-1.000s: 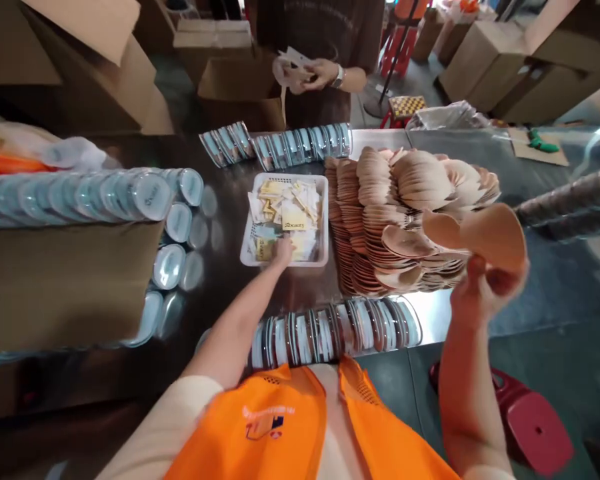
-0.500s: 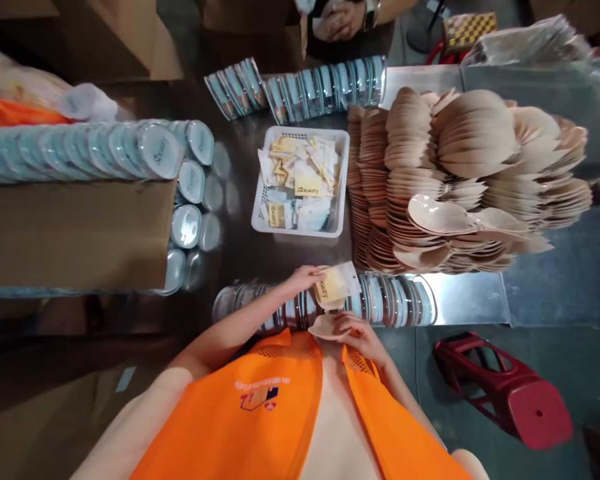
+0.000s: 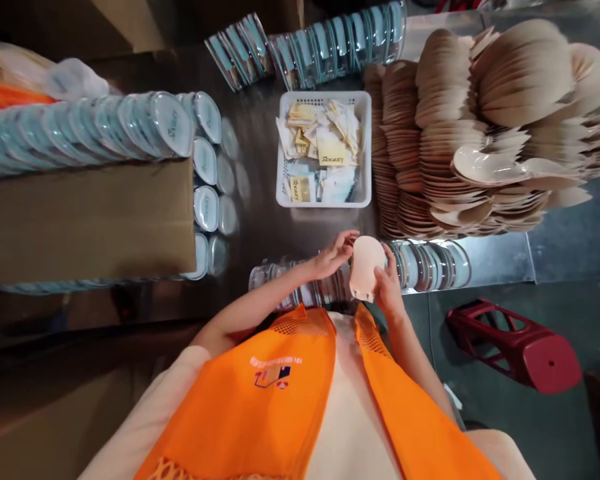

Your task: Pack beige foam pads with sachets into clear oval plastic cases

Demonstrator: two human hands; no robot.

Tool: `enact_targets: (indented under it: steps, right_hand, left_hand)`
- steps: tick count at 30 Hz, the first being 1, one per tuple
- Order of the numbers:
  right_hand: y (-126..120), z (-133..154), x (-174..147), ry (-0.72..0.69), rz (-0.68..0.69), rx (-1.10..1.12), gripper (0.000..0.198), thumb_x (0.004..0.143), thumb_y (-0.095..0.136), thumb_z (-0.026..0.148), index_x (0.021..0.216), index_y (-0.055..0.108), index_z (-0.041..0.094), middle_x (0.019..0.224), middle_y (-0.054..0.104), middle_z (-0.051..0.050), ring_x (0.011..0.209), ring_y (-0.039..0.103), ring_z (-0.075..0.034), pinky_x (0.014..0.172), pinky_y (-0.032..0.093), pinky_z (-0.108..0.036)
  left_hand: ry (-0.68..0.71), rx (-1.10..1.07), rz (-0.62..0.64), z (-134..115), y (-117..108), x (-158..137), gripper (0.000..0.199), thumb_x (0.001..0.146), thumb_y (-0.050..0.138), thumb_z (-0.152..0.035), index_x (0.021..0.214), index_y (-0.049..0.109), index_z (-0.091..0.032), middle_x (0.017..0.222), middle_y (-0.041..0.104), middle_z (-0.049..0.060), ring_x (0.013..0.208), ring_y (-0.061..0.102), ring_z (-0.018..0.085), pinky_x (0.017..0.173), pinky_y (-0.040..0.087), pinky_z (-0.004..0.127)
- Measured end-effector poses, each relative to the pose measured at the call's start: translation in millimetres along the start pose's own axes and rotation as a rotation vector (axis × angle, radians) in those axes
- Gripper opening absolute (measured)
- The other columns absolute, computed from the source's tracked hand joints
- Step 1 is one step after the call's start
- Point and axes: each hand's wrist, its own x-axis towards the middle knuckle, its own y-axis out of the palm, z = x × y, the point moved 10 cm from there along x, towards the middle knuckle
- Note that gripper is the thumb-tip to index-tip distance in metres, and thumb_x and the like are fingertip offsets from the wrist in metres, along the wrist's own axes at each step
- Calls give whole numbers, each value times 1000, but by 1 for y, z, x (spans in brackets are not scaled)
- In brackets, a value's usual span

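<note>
A beige moulded pad [image 3: 367, 261], rounded at the top and narrower at its lower end, stands nearly upright in front of my chest. My right hand [image 3: 389, 285] is closed on its right edge, thumb across the face. At its left edge is my left hand [image 3: 334, 256], fingers stretched and apart; whether the fingertips touch the pad I cannot make out. Whatever lies behind the pad is hidden. Below and behind both hands runs a row of clear packs with pale blue inserts [image 3: 414, 265]. Beyond them sits a white basket [image 3: 325, 203] holding yellow-and-white "beauty" packets [image 3: 331, 143].
Stacks of beige pads [image 3: 447, 133] cover the table at the right. More clear packs [image 3: 343, 43] line the far edge. At the left, blue-and-clear packs [image 3: 167, 123] surround a cardboard piece [image 3: 93, 223]. A red stool [image 3: 545, 360] lies on the floor to the right.
The packet in my left hand has gone from sight, and those fingers have spread. My right hand has raised the beige pad and turned it upright. The view has shifted.
</note>
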Motion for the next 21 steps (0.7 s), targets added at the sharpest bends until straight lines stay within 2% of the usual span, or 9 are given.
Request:
enact_targets:
  steps: [2,4,5,7,9,12,17,21]
  right_hand:
    - [-5,-15,-15,-5,-45,-31,79,78,81,57,148,53,33,143,67,-7,122,69,-29,98,62,-42]
    - [-19,-35,-35,10,-118,-112,74,78,80,56,145,59,32,145,68,-7,121,70,-30,96,63,-42]
    - [-26,-47,-47,38,-149,-146,75,78,80,56,146,59,31,144,69,-8,119,71,-31,94,63,-41]
    - [-35,-72,-71,111,-177,-183,80,79,79,58,150,58,26,141,70,-11,116,72,-32,90,64,-42]
    - [-35,-90,-94,145,-177,-210,87,79,79,59,154,55,22,144,68,-14,118,72,-33,90,64,-42]
    - [-23,-98,-124,98,-185,-310,92,79,81,58,158,51,21,151,63,-15,127,68,-33,100,61,-44]
    - [3,-90,-153,-62,-236,-569,73,87,78,54,150,59,23,153,62,-14,138,61,-33,119,48,-50]
    - [29,-77,-164,-263,-256,-763,63,93,73,50,149,61,24,146,67,-13,135,63,-33,117,51,-50]
  left_hand:
    - [-60,113,127,11,-17,-34,49,105,50,-64,123,67,-21,125,67,13,125,60,28,117,44,44]
    - [-114,287,284,28,-27,-77,44,99,61,-64,98,74,-22,115,71,12,121,60,30,117,42,46]
    - [-120,366,360,36,-29,-99,40,97,66,-61,93,76,-22,114,72,12,123,59,32,118,41,48]
    - [-79,488,476,47,-25,-135,28,96,69,-51,100,78,-24,122,72,13,131,54,34,122,37,51]
    - [-9,580,518,53,-18,-155,26,97,67,-40,116,78,-26,132,69,12,138,48,35,126,29,55]
    - [49,671,499,58,-9,-162,33,95,65,-32,126,76,-26,138,65,13,138,48,35,127,25,57]
    - [69,747,447,63,-5,-155,21,95,67,-34,106,80,-23,140,60,14,135,47,35,123,30,56]
    - [72,770,440,64,-5,-154,21,97,63,-32,96,80,-20,135,61,15,132,49,34,124,31,58]
